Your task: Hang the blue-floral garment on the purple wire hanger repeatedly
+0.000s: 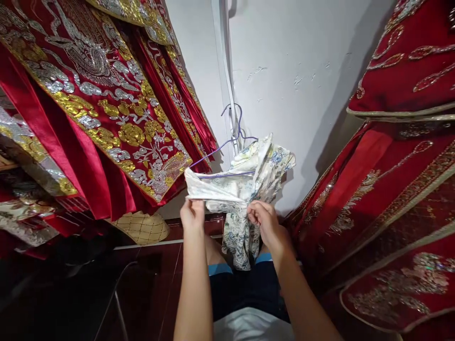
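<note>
A white floral garment [245, 232] with blue and yellowish print hangs in front of me. One shoulder of it sits on a purple hanger [213, 152], whose hook is near a white strap on the wall. My left hand [193, 213] pinches the garment's pale edge, pulled taut sideways below the hanger's left end. At the garment's bunched middle, my right hand [262, 215] is closed on the cloth, its fingers curled in. The lower part of the garment dangles between my knees.
Red embroidered costumes with gold and silver sequins [131, 135] hang on the left. More red beaded garments [391, 184] hang close on the right. Behind is a white wall [284, 61] with chipped paint and a hanging white strap [223, 47]. The floor [167, 284] is dark red tile.
</note>
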`<state>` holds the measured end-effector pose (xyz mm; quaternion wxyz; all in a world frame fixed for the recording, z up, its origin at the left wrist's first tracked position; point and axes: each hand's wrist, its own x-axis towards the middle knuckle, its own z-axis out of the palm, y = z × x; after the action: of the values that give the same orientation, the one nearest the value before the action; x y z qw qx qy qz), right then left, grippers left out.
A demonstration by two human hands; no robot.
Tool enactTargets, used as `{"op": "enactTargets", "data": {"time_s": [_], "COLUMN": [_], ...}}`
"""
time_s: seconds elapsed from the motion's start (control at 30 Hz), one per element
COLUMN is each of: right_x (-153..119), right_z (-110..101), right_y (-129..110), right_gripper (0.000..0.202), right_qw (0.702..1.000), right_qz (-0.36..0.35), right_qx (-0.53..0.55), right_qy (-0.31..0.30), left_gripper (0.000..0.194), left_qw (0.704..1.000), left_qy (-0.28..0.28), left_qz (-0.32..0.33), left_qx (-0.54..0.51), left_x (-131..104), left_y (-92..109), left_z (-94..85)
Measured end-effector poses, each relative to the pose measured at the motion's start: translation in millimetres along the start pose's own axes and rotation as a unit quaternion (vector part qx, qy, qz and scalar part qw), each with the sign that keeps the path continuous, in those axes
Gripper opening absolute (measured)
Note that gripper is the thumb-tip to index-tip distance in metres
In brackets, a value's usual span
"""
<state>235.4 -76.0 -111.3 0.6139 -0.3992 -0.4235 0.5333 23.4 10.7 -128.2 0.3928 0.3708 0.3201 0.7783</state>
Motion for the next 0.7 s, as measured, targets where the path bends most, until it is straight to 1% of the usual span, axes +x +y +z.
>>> {"op": "enactTargets", "data": {"time_s": [0.1, 0.13, 0.17, 0.2, 0.23, 0.3, 0.33, 0.37, 0.43, 0.47, 0.53, 0.57, 0.6, 0.63, 0.67, 0.7], "right_x": [-9, -11, -12, -14, -15, -16, -16, -15, -13, -11, -7, -5, -3, -1, -1, -1], "right_z": [-15, -19, -22, -25, -26, -28, -29, -31, -40, -47, -63, -71, -79, -85, -88, -89], "right_y": [8, 8, 8, 8, 7, 7, 8, 10, 15, 18, 22, 23, 23, 23, 22, 21], "right_gripper": [0.026, 0.027, 0.029, 0.029, 0.030, 0.031, 0.031, 0.031, 0.031, 0.031, 0.033, 0.034, 0.035, 0.036, 0.036, 0.038], "right_qw": [0.997, 0.996, 0.995, 0.994, 0.994, 0.993, 0.993, 0.992, 0.992, 0.993, 0.989, 0.983, 0.976, 0.970, 0.967, 0.968], "right_qz": [-0.026, -0.042, -0.057, -0.067, -0.071, -0.071, -0.069, -0.067, -0.056, -0.036, 0.030, 0.058, 0.070, 0.064, 0.042, 0.015], "right_qx": [0.012, 0.006, -0.003, -0.011, -0.014, -0.008, -0.002, 0.002, -0.012, -0.035, -0.098, -0.129, -0.158, -0.180, -0.194, -0.199], "right_qy": [0.069, 0.081, 0.085, 0.086, 0.086, 0.092, 0.098, 0.105, 0.113, 0.110, 0.103, 0.113, 0.129, 0.147, 0.158, 0.154], "left_gripper": [0.014, 0.015, 0.018, 0.022, 0.026, 0.032, 0.034, 0.035, 0.034, 0.033, 0.031, 0.030, 0.029, 0.029, 0.028, 0.027], "left_qw": [0.997, 0.996, 0.995, 0.993, 0.988, 0.966, 0.953, 0.944, 0.942, 0.947, 0.959, 0.964, 0.966, 0.965, 0.963, 0.959], "left_qy": [0.056, 0.066, 0.064, 0.050, 0.021, -0.065, -0.102, -0.128, -0.149, -0.151, -0.158, -0.168, -0.180, -0.194, -0.209, -0.227], "left_qz": [-0.054, -0.064, -0.065, -0.058, -0.046, -0.031, -0.034, -0.042, -0.055, -0.057, -0.060, -0.063, -0.066, -0.065, -0.063, -0.062], "left_qx": [-0.010, 0.007, 0.039, 0.086, 0.143, 0.249, 0.282, 0.300, 0.295, 0.277, 0.225, 0.199, 0.176, 0.162, 0.157, 0.156], "left_x": [-41, -51, -59, -65, -70, -75, -77, -79, -82, -84, -88, -90, -92, -96, -100, -104], "left_y": [-24, -29, -31, -32, -31, -27, -24, -22, -19, -17, -11, -7, -1, 5, 12, 20], "left_z": [12.1, 15.6, 18.6, 20.9, 22.4, 23.6, 23.6, 23.5, 24.1, 25.1, 29.0, 32.1, 36.1, 40.9, 46.4, 52.4]}}
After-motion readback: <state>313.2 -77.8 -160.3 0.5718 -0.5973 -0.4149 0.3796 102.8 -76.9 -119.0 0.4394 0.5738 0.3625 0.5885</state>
